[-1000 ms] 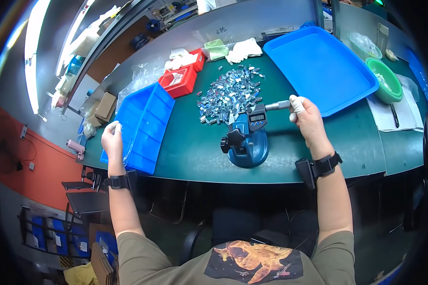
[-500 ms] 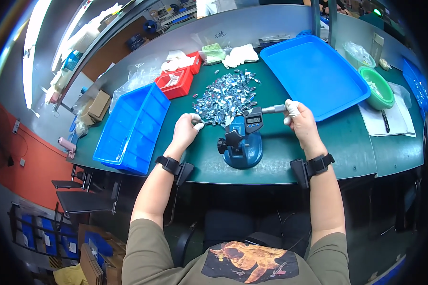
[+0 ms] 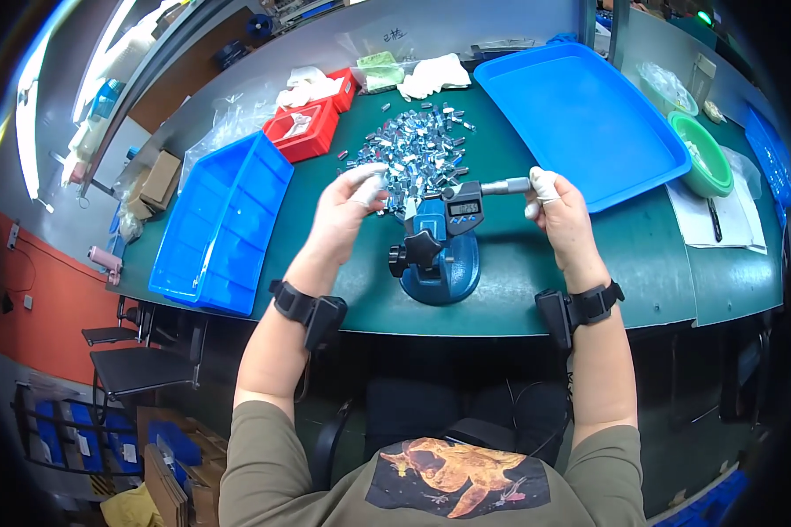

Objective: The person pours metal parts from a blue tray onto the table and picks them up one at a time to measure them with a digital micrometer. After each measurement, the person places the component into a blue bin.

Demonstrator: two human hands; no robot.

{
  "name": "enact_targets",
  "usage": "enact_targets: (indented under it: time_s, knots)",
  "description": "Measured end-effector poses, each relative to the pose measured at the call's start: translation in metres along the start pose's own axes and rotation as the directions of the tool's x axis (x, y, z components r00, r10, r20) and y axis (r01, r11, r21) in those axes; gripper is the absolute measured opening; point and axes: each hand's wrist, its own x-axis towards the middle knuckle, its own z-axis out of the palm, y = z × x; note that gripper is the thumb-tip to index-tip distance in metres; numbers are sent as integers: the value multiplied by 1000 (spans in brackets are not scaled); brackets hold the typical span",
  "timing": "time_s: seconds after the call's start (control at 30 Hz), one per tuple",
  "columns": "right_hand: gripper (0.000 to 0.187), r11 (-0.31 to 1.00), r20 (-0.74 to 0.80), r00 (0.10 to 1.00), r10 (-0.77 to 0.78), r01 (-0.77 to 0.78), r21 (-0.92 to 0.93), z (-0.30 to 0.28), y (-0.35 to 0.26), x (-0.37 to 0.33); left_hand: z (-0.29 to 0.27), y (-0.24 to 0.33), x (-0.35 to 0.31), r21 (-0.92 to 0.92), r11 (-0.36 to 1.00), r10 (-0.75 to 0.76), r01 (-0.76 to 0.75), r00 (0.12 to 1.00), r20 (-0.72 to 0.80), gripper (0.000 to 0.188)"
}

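A digital micrometer (image 3: pixel 464 209) with a small display is clamped in a blue stand (image 3: pixel 446 279) with a black knob, on the green table. My right hand (image 3: pixel 561 211), with white finger covers, is closed round the end of the micrometer's silver thimble (image 3: pixel 507 186). To the left of the stand, my left hand (image 3: pixel 343 213) is raised at the near left edge of a pile of small shiny metal pieces (image 3: pixel 417 149). Its covered thumb and fingers are brought together; whatever they may hold is too small to make out.
At left stands a blue divided bin (image 3: pixel 224 224), with red boxes (image 3: pixel 303 130) behind it. A large blue tray (image 3: pixel 589 127) lies at back right. Farther right are a green bowl (image 3: pixel 703 156) and a pen (image 3: pixel 714 220) on paper. White cloths (image 3: pixel 435 77) lie behind the pile.
My left hand has lifted from the table beside the pile and its fingers have turned toward the micrometer. My right hand stays on the thimble. The whole view has shifted slightly.
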Motion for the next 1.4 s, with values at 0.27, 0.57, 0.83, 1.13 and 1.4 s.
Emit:
enact_targets:
  time_s: [0.27, 0.57, 0.83, 1.13, 1.4]
  knots:
    - [27, 1000, -20, 1000, -14, 14, 5, 5, 0, 0, 33, -9, 3, -283, 943, -125, 176, 974, 189, 24]
    - [28, 999, -104, 994, 41, -39, 22, 7, -5, -2, 27, -7, -2, -432, 860, -163, 271, 949, 271, 26]
    - [32, 991, -134, 983, 125, -131, -32, 7, -4, 0, 26, -12, -1, -465, 836, -171, 291, 944, 283, 28]
    - [32, 991, -161, 979, 124, -131, -34, 8, -8, -1, 28, -12, -2, -481, 834, -144, 270, 948, 283, 23]
    - [25, 1000, -59, 998, -10, 10, 3, 9, -1, 1, 25, -21, 4, -401, 901, -81, 166, 972, 221, 25]
